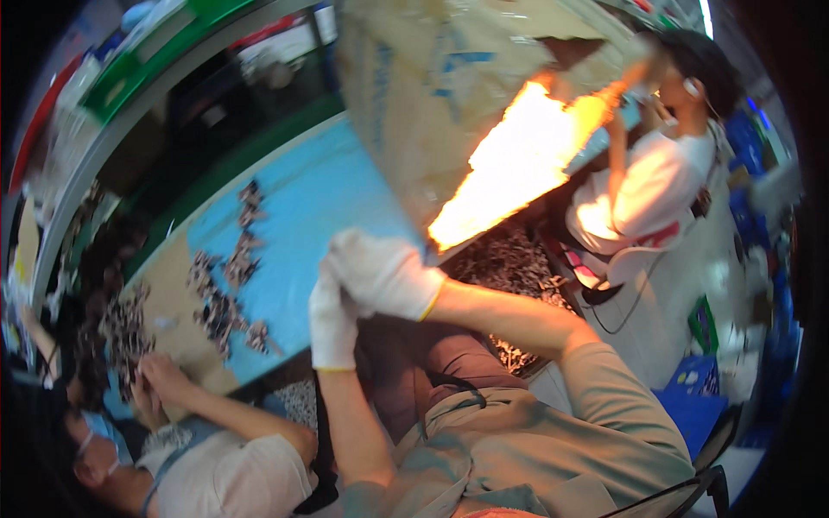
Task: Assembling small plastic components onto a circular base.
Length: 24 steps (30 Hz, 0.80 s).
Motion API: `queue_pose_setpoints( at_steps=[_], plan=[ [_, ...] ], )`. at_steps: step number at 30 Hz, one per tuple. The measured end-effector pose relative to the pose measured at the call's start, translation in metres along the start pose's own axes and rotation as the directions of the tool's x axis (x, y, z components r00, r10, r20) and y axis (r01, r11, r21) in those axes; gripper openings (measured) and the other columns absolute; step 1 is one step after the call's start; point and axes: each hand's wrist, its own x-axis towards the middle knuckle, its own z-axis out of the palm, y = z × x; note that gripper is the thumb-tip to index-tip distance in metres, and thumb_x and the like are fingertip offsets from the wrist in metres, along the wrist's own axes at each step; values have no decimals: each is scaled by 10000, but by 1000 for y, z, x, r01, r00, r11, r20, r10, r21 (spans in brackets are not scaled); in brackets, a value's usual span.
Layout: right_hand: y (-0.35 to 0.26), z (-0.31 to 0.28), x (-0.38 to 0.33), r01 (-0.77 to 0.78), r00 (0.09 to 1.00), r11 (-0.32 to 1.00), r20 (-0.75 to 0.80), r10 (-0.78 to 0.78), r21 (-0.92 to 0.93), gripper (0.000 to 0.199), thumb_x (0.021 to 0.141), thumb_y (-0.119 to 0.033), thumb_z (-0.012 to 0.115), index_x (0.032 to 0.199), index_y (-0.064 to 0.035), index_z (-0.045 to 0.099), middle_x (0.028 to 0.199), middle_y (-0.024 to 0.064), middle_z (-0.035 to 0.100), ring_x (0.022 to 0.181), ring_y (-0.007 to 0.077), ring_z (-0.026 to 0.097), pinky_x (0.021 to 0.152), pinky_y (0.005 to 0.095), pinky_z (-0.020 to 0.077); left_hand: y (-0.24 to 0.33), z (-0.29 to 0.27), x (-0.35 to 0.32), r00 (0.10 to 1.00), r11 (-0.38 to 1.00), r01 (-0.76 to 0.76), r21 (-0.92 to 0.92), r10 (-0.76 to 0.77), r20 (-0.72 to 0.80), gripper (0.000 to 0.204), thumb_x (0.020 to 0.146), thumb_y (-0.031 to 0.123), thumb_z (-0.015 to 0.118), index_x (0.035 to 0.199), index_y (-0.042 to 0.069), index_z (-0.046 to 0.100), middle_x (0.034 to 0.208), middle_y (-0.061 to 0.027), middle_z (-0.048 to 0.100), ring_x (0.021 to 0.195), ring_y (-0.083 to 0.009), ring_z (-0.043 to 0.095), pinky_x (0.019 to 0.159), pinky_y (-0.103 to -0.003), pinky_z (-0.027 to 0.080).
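Observation:
My left hand [332, 321] and my right hand [387, 274] both wear white knit gloves and meet in front of me at the edge of a blue work surface [319, 198]. Their fingers are bent and pressed together; anything between them is hidden. A large bright flame [518, 151] stretches from just beyond my right glove toward a person sitting at the far right. A small dark spot shows at its narrow end; I cannot tell which end it starts from. Small dark clustered pieces [216, 302] lie on the blue surface to the left of my hands.
A co-worker's bare hands [160, 380] are close to a dark pile [129, 324] at the left. Brown sheeting [406, 95] covers the surface beyond my hands. Dark scraps [501, 268] fill a space below the edge. The person at right [648, 181] sits on a white chair.

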Motion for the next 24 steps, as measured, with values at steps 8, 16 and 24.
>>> queue_pose_setpoints(
  at_steps=[8, 16, 24],
  plan=[
    [-13, -9, -25, -597, 735, 431, 246, 632, 676, 428, 1005, -314, 677, 1318, -31, 606, 1181, 208, 666, 1122, 378, 700, 903, 456, 604, 2, 13, -20, 875, 562, -357, 746, 481, 56, 402, 1124, 271, 600, 1378, -39, 636, 1113, -72, 717, 890, -113, 647, 762, -280, 543],
    [211, -15, -144, -430, 902, 857, -189, 389, -285, 236, 1054, -281, 578, 1146, -117, 721, 885, 115, 671, 649, 288, 608, 556, 459, 523, 36, -36, 34, 630, -73, 289, 955, 765, -132, 483, 1086, 258, 621, 1473, -28, 579, 1370, -185, 684, 1059, -282, 701, 924, -385, 557],
    [311, -11, -111, -414, 906, 900, 38, 423, -139, 146, 973, -207, 696, 1091, -121, 697, 1021, 123, 717, 903, 375, 670, 850, 489, 515, -15, -8, 25, 862, 477, -123, 870, 486, -145, 429, 1076, 190, 618, 1432, -50, 614, 1360, -192, 697, 1220, -269, 680, 1079, -382, 509]
  ],
)
